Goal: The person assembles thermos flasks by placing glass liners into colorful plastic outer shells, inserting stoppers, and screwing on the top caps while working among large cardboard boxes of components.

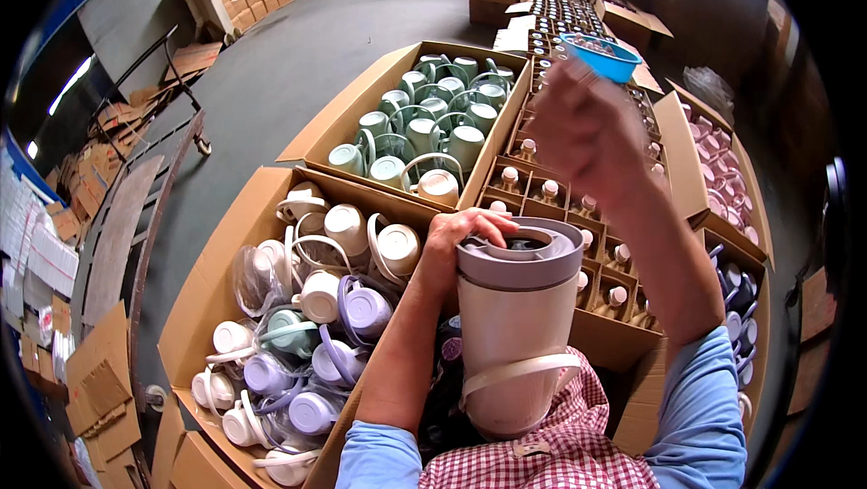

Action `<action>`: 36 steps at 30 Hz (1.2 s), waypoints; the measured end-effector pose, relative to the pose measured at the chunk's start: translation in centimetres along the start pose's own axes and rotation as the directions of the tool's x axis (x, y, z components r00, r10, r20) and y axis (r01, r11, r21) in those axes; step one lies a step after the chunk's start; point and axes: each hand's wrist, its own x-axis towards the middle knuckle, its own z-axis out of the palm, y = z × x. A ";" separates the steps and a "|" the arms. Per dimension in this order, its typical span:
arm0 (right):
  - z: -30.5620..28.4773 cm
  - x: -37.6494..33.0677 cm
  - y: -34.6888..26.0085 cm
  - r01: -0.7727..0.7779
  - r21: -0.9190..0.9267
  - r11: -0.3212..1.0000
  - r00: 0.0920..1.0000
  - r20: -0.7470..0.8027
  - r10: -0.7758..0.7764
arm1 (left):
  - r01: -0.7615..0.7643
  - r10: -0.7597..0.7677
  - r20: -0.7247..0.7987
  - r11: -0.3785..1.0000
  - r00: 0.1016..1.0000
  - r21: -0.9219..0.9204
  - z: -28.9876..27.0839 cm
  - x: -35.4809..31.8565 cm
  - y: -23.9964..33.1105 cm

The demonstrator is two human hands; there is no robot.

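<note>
A wheeled trolley stands well to the left of the left hand, on the grey floor. Nearer, just left of that hand and its forearm, is an open carton packed with white, lilac and a few green cup-shaped pieces with loop handles. Beyond the left hand, a second open carton holds mostly pale green pieces of the same kind. A divided carton lies below and around the right hand as seen from above, and to the right of that hand another carton holds pink pieces.

The cream vessel is directly under the left hand, upright with a slight tilt against the red-checked cloth; it has a grey-mauve collar and a pale loop handle low on its side. The left hand is partly open, fingers bent over the collar's edge by the dark opening, steadying the top. The right hand is raised beyond the vessel and blurred, its fingers drawn together; whether it has hold of anything cannot be told. A blue basin sits just past its fingertips, with bottles in the compartments to its left and below, and small brownish parts inside the basin.
</note>
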 end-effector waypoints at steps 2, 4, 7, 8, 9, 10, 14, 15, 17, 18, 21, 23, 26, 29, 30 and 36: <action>0.3 -0.5 2.7 -0.539 0.034 0.842 0.842 0.004 0.539 | 0.139 -0.146 -0.060 0.984 0.987 -0.110 0.0 -0.1 -0.1; 1.4 -0.7 2.6 -0.461 -0.303 0.834 0.878 -0.016 0.479 | 0.140 -0.145 -0.035 0.984 0.989 -0.114 -0.3 -0.1 -0.2; 0.8 -0.4 0.3 0.043 -0.560 0.827 0.997 -0.024 -0.068 | 0.093 -0.092 0.083 0.996 0.992 -0.007 -1.3 -0.1 -0.5; 0.2 -0.6 0.3 0.130 -0.556 0.821 0.988 0.008 -0.152 | 0.056 -0.053 0.114 0.998 0.992 -0.031 -1.8 0.0 -0.7; -0.5 -0.8 0.3 0.220 -0.552 0.804 0.957 -0.038 -0.288 | 0.046 -0.012 0.162 0.977 0.987 -0.209 -2.2 0.2 -1.0; -1.4 -1.3 0.9 0.215 -0.579 0.786 0.970 0.031 -0.242 | 0.063 -0.037 0.076 0.924 0.996 -0.377 -2.5 0.4 -1.5; -5.1 -4.1 2.8 0.188 -0.846 0.499 0.973 0.231 0.025 | 0.065 -0.090 -0.018 0.831 0.996 -0.553 -1.9 1.4 -5.1; -5.8 -4.7 3.1 0.199 -0.891 0.407 0.943 0.288 0.169 | 0.145 -0.129 0.071 0.773 0.989 -0.618 -1.1 1.3 -6.4; -6.3 -5.4 3.0 0.282 -0.953 0.112 0.902 0.303 0.307 | 0.401 -0.317 0.247 0.752 0.916 -0.523 0.9 0.2 -9.3; -6.1 -5.5 2.6 0.041 -0.931 0.363 0.940 0.159 0.300 | 0.409 -0.318 0.257 0.738 0.912 -0.537 2.0 -0.6 -10.8; -4.6 -4.6 -0.3 -0.032 -0.795 0.606 0.886 0.259 0.385 | 0.238 -0.233 0.083 0.788 0.969 -0.567 4.7 -2.4 -14.7; -3.6 -3.8 -2.0 0.162 -0.857 0.489 0.939 0.287 0.192 | -0.039 0.018 -0.070 0.947 0.997 -0.318 5.9 -2.6 -16.2; -2.1 -2.9 -2.9 0.265 -0.908 0.326 0.958 0.287 0.020 | -0.154 0.158 -0.092 0.987 0.983 0.050 7.2 -2.4 -16.7; -1.6 -3.0 0.7 0.160 -0.970 0.181 0.820 0.233 0.523 | -0.218 0.239 -0.003 0.894 0.971 0.392 7.9 -2.3 -15.6; -1.6 -2.8 1.7 0.138 -0.982 0.129 0.723 0.189 0.664 | -0.164 0.185 -0.114 0.971 0.976 0.172 8.0 -2.3 -15.1; -3.6 0.3 1.9 0.074 -0.996 0.042 0.774 0.084 0.627 | -0.002 0.014 -0.045 0.971 0.999 0.241 6.6 -2.9 -12.8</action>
